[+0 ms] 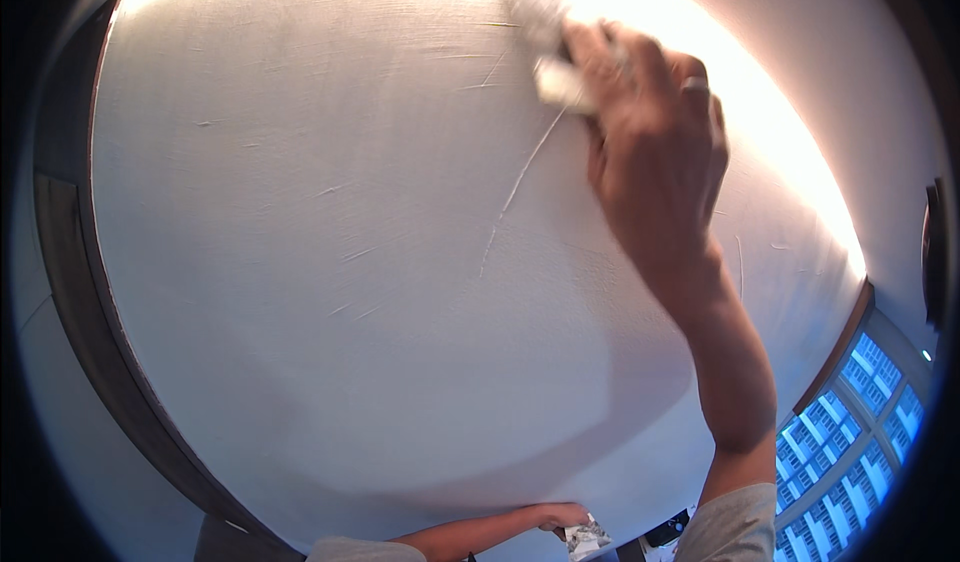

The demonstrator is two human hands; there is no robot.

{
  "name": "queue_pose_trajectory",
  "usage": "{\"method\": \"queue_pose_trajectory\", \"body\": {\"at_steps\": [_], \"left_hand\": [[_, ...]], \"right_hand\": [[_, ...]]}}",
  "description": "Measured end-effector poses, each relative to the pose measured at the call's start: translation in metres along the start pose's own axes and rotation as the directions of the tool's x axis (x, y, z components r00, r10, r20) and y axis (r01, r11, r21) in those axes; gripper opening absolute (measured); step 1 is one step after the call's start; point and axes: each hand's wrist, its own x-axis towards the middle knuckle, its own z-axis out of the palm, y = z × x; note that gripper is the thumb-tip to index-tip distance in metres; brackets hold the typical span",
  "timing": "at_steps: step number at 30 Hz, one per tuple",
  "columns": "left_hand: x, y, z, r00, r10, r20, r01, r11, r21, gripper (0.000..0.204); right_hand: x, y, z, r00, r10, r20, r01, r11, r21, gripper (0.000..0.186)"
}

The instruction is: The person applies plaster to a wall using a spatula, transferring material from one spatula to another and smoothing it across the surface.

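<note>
Raised high, my right hand (655,112) is closed around a putty knife (545,22). Its blade is smeared and blurred by motion, and it lies against the white plastered surface (400,212). A pale cream part of the tool shows below the fingers. A thin ridge of plaster runs down from there, and several short ridges and streaks mark the surface to the left. Low in the picture, my left hand (565,515) is closed on a flat plate smeared with white and grey plaster (588,537). Most of its fingers are hidden.
Bright light glows along the far, curved edge of the surface. A dark wooden frame (75,222) borders it on the left. At the lower right, a window (850,442) looks onto a building. A dark object (668,530) shows near the bottom edge.
</note>
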Motion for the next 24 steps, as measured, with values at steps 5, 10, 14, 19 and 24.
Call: {"method": "queue_pose_trajectory", "body": {"at_steps": [5, 10, 14, 19, 24], "left_hand": [[0.002, 0.001, 0.005, 1.000, -0.016, 0.019, 0.015, 0.998, 0.065, 0.028], [0.001, 0.000, 0.001, 1.000, -0.006, -0.015, 0.007, 0.999, 0.047, 0.029], [0.007, -0.004, 0.008, 0.999, -0.003, -0.037, 0.003, 1.000, 0.001, 0.024], [0.019, -0.003, 0.012, 0.999, 0.014, -0.043, -0.016, 0.999, -0.052, 0.022], [0.033, -0.005, 0.021, 1.000, 0.029, 0.000, -0.029, 0.997, -0.074, 0.020]], "right_hand": [[-0.047, -0.026, -0.049, 0.985, -0.161, 0.066, 0.153, 0.982, 0.114, 0.033], [-0.003, 0.019, -0.054, 0.999, -0.038, 0.039, 0.038, 0.999, 0.003, 0.033], [0.028, 0.037, -0.027, 1.000, -0.014, -0.017, 0.013, 0.997, -0.074, 0.026], [0.020, 0.026, -0.026, 0.997, 0.060, 0.052, -0.064, 0.996, 0.067, 0.025], [-0.063, -0.022, -0.059, 0.989, -0.138, 0.061, 0.122, 0.970, 0.210, 0.035]]}}
